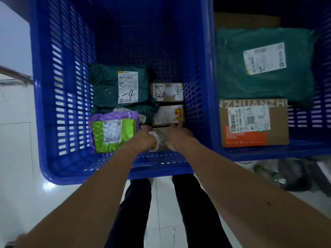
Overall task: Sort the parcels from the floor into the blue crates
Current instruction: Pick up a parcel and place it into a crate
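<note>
Both my arms reach down into a deep blue crate. My left hand and my right hand grip a small parcel between them at the crate's floor, near its front wall. The parcel is mostly hidden by my hands. Just beyond it lie two small cardboard boxes. To the left sit a green-and-purple bag and a dark green bag with a white label.
A second blue crate stands to the right, holding a large dark green bag and a brown cardboard box. White tiled floor lies to the left. More parcels lie blurred on the floor at the right.
</note>
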Tool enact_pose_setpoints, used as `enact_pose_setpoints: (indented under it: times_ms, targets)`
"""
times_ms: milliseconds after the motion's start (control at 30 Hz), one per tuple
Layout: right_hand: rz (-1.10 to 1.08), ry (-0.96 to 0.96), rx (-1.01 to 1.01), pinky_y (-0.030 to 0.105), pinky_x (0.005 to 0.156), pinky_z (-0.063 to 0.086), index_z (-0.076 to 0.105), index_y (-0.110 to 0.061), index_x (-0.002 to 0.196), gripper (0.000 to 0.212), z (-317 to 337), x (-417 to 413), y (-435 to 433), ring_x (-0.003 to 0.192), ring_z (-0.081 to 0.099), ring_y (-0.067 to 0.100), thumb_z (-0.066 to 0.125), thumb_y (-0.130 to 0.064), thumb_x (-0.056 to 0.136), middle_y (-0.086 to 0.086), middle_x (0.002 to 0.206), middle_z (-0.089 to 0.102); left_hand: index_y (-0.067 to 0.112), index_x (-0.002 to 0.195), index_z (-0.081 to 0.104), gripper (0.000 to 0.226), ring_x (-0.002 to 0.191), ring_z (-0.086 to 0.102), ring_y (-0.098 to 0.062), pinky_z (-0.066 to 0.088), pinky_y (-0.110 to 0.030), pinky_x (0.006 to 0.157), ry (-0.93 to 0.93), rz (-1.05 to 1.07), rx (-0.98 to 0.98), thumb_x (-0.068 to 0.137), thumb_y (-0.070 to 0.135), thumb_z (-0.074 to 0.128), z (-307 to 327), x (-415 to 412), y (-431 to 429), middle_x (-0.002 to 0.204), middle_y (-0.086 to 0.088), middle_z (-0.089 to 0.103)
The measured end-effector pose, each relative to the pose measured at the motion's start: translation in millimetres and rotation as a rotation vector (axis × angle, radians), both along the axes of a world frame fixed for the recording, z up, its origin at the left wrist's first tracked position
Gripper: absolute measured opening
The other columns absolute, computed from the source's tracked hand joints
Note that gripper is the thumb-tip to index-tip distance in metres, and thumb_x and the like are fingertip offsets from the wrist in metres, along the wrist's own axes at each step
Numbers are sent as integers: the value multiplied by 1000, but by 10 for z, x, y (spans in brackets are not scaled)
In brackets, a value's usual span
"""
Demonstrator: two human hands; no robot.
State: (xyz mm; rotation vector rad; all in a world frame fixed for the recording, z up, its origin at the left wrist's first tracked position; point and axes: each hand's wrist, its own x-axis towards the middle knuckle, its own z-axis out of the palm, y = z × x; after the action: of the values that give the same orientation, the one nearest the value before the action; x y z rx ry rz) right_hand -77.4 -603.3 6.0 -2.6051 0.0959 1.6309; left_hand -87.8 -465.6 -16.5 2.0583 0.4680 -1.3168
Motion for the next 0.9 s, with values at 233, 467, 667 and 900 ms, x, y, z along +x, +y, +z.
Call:
enact_pose_setpoints:
  times_ms: [233,467,667,900]
  targets:
    - [70,-26,-116,45,97,46,8,-10,158,74,-226,-44,60,138,38,40,54,-23,101,19,165,-4,19,144,46,61,110,61,-24,51,-36,99,26,-59,-54,85,29,53,-177,75,-29,139,-12,57]
    - [164,-81,-197,40,75,46,26,-8,152,59,-260,49,119,127,49,36,49,-26,101,23,159,15,22,154,34,75,139,40,-33,40,-30,106,-25,-76,-46,81,35,49,-231,44,-27,156,-15,37]
    - [62,-17,-150,45,92,47,22,-10,155,66,-286,67,85,136,38,39,55,-23,100,19,161,8,19,149,41,82,118,58,-26,50,-31,92,51,-26,-96,72,38,63,-308,82,-28,142,-7,54]
    - [-71,-10,-78,46,104,43,11,-6,158,68,-130,33,-10,139,36,38,46,-6,100,16,165,0,-2,142,35,54,114,56,-31,42,-29,80,24,-160,106,99,26,48,-104,160,-105,138,-22,51]
